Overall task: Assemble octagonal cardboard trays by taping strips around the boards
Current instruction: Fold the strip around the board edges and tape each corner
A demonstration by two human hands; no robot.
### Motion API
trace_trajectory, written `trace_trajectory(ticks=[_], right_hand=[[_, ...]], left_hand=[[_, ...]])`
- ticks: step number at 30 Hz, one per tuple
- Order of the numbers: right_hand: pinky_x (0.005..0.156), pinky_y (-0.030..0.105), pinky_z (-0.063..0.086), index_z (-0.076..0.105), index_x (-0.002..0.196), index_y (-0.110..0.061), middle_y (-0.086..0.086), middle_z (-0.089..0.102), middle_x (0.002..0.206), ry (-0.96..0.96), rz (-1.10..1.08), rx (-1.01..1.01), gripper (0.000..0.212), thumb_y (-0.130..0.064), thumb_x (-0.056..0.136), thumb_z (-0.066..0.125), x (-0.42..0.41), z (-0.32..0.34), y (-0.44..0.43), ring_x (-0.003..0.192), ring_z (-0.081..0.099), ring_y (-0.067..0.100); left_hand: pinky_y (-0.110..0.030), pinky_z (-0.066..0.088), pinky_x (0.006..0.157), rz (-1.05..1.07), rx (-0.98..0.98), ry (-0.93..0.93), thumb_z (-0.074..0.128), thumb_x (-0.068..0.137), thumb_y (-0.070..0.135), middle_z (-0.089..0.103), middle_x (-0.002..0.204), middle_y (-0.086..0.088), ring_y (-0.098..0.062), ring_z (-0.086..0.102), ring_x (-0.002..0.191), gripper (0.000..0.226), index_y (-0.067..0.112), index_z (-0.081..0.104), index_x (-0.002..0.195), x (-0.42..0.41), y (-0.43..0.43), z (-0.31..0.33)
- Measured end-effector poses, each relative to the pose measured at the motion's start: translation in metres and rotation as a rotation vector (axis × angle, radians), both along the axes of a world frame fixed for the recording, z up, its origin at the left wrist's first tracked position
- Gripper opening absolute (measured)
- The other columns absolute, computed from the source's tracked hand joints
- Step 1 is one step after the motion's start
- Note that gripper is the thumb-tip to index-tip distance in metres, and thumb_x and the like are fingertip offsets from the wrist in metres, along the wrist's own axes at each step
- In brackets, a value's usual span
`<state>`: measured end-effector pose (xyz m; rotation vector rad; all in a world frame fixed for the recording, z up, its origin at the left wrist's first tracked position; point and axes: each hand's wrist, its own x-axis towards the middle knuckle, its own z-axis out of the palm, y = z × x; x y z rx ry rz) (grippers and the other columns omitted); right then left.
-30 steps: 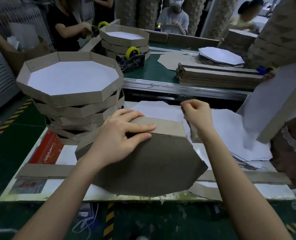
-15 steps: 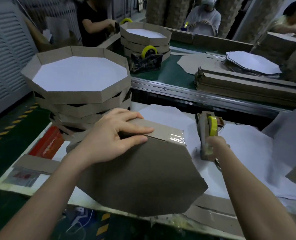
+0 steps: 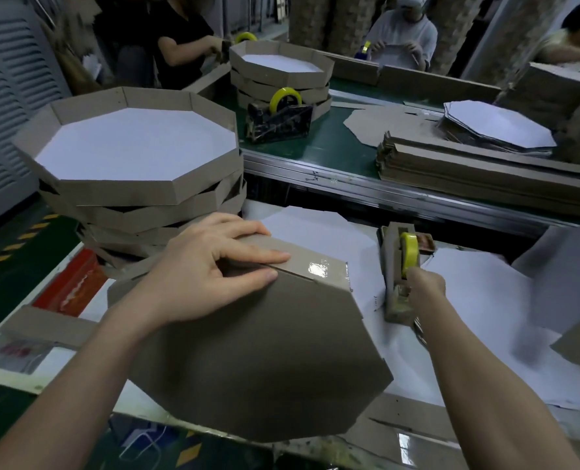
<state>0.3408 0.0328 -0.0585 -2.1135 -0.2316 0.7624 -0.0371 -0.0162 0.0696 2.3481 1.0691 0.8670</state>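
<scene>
A brown octagonal cardboard tray (image 3: 254,361) lies upside down on the white work table, its base facing me. My left hand (image 3: 210,276) presses flat fingers on the tray's far side strip (image 3: 302,262), where shiny clear tape (image 3: 319,268) covers the seam. To the right, my right hand (image 3: 424,286) grips the near end of a cardboard-cased tape dispenser (image 3: 398,276) with a yellow roll, standing on the table apart from the tray.
A stack of finished trays (image 3: 139,171) stands at the left. Across a green conveyor (image 3: 332,147) lie strip bundles (image 3: 478,174), white octagon boards (image 3: 498,128), another dispenser (image 3: 278,120) and more trays. Other people work at the far side. White sheets (image 3: 485,317) cover the table's right.
My right hand left the tray's far edge, moved right and took hold of the tape dispenser, where it stays. My left hand has kept pressing on the strip.
</scene>
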Motion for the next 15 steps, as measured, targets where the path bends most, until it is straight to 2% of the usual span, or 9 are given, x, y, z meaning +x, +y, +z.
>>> trace_trajectory(ticks=[2,6,9,11,13,15], right_hand=[[0.052,0.027,0.039,0.050,0.074,-0.009,0.008,0.057,0.078,0.032,-0.107,0.103,0.016,-0.016,0.088,0.053,-0.001,-0.003,-0.007,0.063,0.052,0.020],[0.050,0.026,0.038,0.052,0.070,-0.012,0.001,0.054,0.071,0.068,-0.273,0.299,0.022,-0.027,0.086,0.057,-0.007,-0.017,-0.033,0.061,0.050,0.016],[0.047,0.023,0.036,0.052,0.063,-0.011,0.000,0.050,0.065,0.016,-0.238,0.323,0.030,-0.022,0.090,0.061,-0.012,-0.038,-0.052,0.058,0.043,0.014],[0.058,0.019,0.039,0.051,0.062,-0.013,0.002,0.055,0.074,0.020,-0.203,0.352,0.029,-0.013,0.089,0.061,-0.014,-0.051,-0.061,0.069,0.045,0.017],[0.078,0.026,0.042,0.056,0.066,-0.012,0.005,0.060,0.097,0.028,-0.157,0.370,0.025,-0.008,0.090,0.063,-0.013,-0.060,-0.068,0.087,0.050,0.018],[0.084,0.027,0.041,0.060,0.073,-0.008,0.003,0.060,0.108,-0.001,-0.096,0.370,0.019,-0.007,0.092,0.063,-0.011,-0.065,-0.072,0.096,0.053,0.018]], left_hand=[[-0.035,0.039,0.103,0.005,0.004,0.004,0.053,0.076,0.062,0.060,0.121,0.025,-0.001,0.048,0.119,0.034,0.055,0.067,0.106,0.001,0.000,-0.001],[-0.038,0.041,0.101,0.000,0.004,0.003,0.053,0.076,0.063,0.060,0.120,0.026,-0.002,0.048,0.119,0.032,0.057,0.067,0.104,0.004,0.000,-0.002],[-0.036,0.042,0.100,-0.017,-0.018,0.011,0.053,0.076,0.064,0.059,0.119,0.030,0.001,0.048,0.118,0.031,0.059,0.067,0.103,0.008,-0.003,-0.005],[-0.039,0.045,0.096,-0.044,0.017,0.050,0.053,0.078,0.062,0.061,0.119,0.025,-0.004,0.050,0.115,0.030,0.055,0.069,0.103,0.015,-0.010,-0.011],[-0.043,0.047,0.088,-0.057,0.083,0.080,0.053,0.081,0.059,0.064,0.120,0.017,-0.010,0.053,0.111,0.029,0.051,0.070,0.104,0.020,-0.016,-0.015],[-0.044,0.048,0.085,-0.068,0.082,0.064,0.053,0.082,0.058,0.065,0.119,0.016,-0.010,0.053,0.109,0.029,0.050,0.069,0.105,0.022,-0.014,-0.013]])
